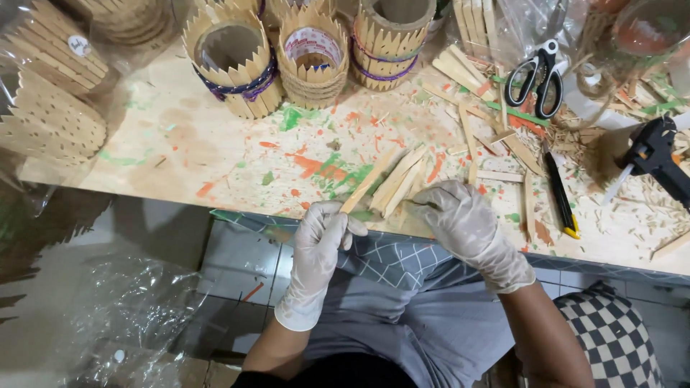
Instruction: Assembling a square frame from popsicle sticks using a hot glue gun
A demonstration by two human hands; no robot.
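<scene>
Clearly, one relation matters most: how the held stick lies against the bundle beside it.

Left hand: the gloved left hand (320,241) sits at the near edge of the worktop (180,144), its grip clenched on the lower end of a single wooden stick (368,181).

Stick axis: the stick's long axis runs diagonally, from the left grip up and to the right, its far tip reaching out over the paint-smeared board.

Right hand: the gloved right hand (463,219) lies just right of the stick; its grip looks closed on the near ends of a fanned stick bundle (401,179), though the fingertips are partly hidden.

Relation: the bundle lies just beside the single stick, on its right, slanted much the same way, so the two nearly run parallel.

Nearer hand: the right hand is nearer the bundle; the left is nearer the lone stick.

Surroundings: scissors (535,75), a yellow-tipped cutter (560,194), a glue gun (650,154) and finished stick holders (233,61) lie farther back.
</scene>
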